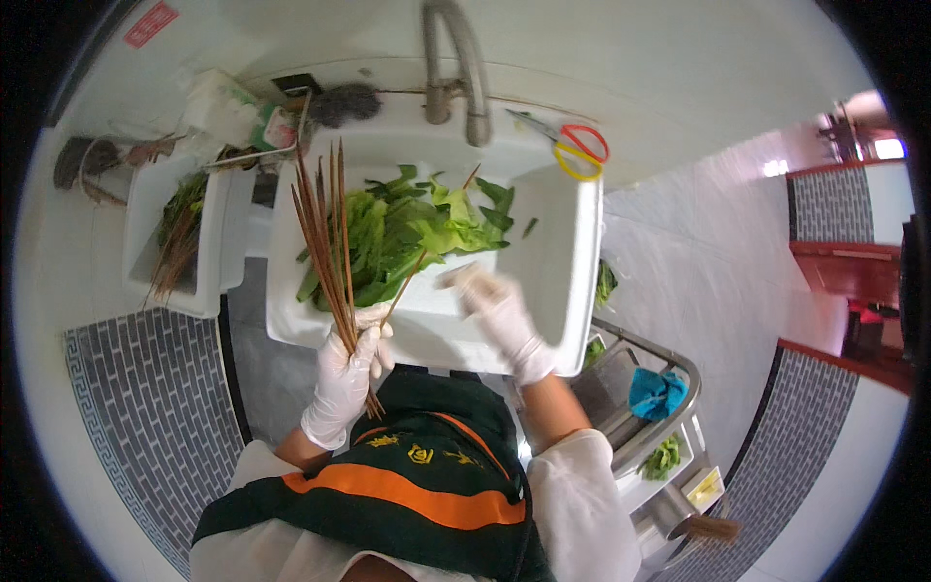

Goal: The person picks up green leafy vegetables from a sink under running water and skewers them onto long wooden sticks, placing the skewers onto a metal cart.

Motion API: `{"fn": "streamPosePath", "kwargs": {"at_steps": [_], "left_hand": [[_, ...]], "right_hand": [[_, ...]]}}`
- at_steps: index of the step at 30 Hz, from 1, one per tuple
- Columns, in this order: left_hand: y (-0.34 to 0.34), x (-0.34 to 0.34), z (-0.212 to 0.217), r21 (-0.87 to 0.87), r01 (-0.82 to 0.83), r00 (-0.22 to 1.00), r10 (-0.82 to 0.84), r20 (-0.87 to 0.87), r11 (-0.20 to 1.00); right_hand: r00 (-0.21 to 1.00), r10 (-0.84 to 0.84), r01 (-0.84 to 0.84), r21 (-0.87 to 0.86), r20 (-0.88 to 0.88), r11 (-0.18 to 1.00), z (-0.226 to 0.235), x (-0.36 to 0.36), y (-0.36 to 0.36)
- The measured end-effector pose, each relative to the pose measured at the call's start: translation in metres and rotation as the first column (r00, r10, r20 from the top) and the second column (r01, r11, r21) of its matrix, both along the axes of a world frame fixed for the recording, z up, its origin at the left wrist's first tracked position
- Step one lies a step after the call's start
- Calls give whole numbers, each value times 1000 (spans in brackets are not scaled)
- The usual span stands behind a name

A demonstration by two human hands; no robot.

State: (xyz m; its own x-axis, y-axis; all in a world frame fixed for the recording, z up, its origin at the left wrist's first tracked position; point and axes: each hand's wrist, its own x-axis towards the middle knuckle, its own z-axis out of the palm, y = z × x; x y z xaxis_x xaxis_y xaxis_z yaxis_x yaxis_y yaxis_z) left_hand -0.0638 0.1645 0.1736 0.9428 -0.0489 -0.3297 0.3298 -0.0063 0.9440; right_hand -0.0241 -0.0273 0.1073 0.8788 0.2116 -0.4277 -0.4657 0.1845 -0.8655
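Observation:
My left hand, in a white glove, is closed around a bundle of thin brown skewers at the near left edge of the white sink. They fan upward, and their lower ends stick out below the fist. One skewer slants apart from the bundle, toward the greens. A pile of leafy green vegetables lies in the left and middle of the basin, with another skewer tip poking up at its far side. My gloved right hand hovers over the near right of the basin. Motion smears its fingers.
Behind the basin rises a metal faucet. Scissors with red and yellow handles rest on the back right corner, a dark scrubber at the back left. A white tub with greens stands left. At right, a metal cart carries a blue cloth.

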Motion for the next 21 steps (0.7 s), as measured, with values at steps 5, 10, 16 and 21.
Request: {"fn": "streamPosePath", "kwargs": {"at_steps": [5, 10, 16, 21], "left_hand": [[-41, -12, -5, 28, 204, 979, -205, 26, 979], [-62, -19, 11, 109, 342, 938, -334, -91, 933], [-76, -19, 32, 17, 466, 879, -461, -124, 885], [-85, -33, 5, -101, 624, 748, -630, -210, 775]], "right_hand": [[938, -346, 339, 286, -28, 896, 56, -44, 20], [659, -751, 732, 191, 46, 654, 62, -108, -32], [334, -870, 935, -242, 363, 258, 113, -232, -136], [248, -748, 737, -621, 616, -267, 95, -353, -219]]}}
